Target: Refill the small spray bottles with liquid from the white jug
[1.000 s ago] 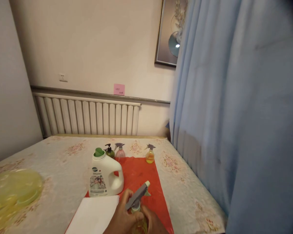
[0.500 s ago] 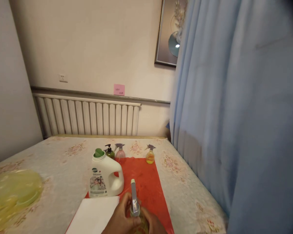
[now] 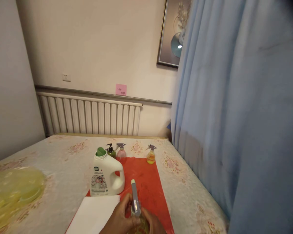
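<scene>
A spray bottle [image 3: 136, 204] with a grey trigger head stands low in the middle of the head view, its nozzle pointing away from me. My left hand [image 3: 122, 217] grips it from the left, thumb and fingers near the collar below the head. From the other side my right hand [image 3: 153, 222] is closed around the yellowish-green body, most of which is hidden. Just beyond my left hand, a white detergent jug [image 3: 104, 177] with a green inner spout stands on the red cloth [image 3: 146, 182]. White paper [image 3: 95, 211] lies left of my hands.
Farther back stand a green pump bottle [image 3: 111, 151], a pink spray bottle [image 3: 121, 153] and a spray bottle with orange-yellow liquid [image 3: 150, 157]. A translucent yellow basin [image 3: 19, 185] lies at left. A blue curtain [image 3: 215, 113] hangs along the right side.
The view has shifted slightly, so everything sits a little farther right. Both hands stay on the spray bottle, whose head tilts marginally differently.
</scene>
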A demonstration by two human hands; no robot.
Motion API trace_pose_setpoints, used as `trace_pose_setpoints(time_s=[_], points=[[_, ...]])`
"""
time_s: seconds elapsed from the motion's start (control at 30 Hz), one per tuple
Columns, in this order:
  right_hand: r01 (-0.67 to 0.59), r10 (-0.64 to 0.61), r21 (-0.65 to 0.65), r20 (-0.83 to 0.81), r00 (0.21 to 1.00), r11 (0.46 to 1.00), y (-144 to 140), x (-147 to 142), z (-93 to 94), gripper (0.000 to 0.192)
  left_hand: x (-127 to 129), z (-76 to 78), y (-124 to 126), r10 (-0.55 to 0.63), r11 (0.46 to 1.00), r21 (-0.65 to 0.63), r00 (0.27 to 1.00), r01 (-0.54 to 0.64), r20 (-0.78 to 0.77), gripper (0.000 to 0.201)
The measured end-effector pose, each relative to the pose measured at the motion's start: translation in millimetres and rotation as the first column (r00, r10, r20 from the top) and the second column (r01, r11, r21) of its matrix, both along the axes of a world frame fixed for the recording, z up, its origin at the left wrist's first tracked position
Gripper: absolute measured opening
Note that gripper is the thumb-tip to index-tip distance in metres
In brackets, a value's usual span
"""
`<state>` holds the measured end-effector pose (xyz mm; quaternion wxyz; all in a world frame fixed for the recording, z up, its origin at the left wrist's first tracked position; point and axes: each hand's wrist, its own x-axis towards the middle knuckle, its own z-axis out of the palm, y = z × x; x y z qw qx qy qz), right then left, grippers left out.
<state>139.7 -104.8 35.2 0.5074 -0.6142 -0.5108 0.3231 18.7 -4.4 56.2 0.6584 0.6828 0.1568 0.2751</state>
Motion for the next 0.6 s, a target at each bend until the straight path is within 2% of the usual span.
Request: trace_pose_setpoints(time_s=[0.17, 0.27, 0.37, 0.5, 0.6], points=[[-0.048, 0.049, 0.032, -0.029, 0.998, 0.998, 0.6, 1.9, 0.1, 0.057, -12.2, 11.8, -1.6, -0.116, 0.989, -0.093, 0.993, 0.113, -0.026, 0.038], [-0.040, 0.040, 0.013, 0.003, 0.999, 0.999, 1.8, 2.4, -4.5, 0.051, -15.3, 14.3, 0.2, -0.149, 0.985, -0.096, 0.989, 0.145, -0.027, 0.034], [-0.007, 0.007, -0.012, 0.021, 1.000, 1.000, 2.4, 0.9, -5.7, 0.052, -10.4, 9.7, 1.8, -0.093, 0.994, -0.057, 0.995, 0.091, -0.022, 0.029], [-0.047, 0.047, -0.016, 0.032, 0.998, 0.999, 1.6, -1.3, -1.8, 0.052, -3.7, 1.7, 0.5, 0.049, 0.998, -0.035, 0.999, -0.049, -0.002, 0.035], [0.003, -0.003, -0.006, 0.078, 0.997, 1.000, -1.2, -1.9, -2.3, 0.054, -5.7, 2.0, -1.8, 0.050, 0.996, -0.068, 0.998, -0.049, 0.022, 0.032]])
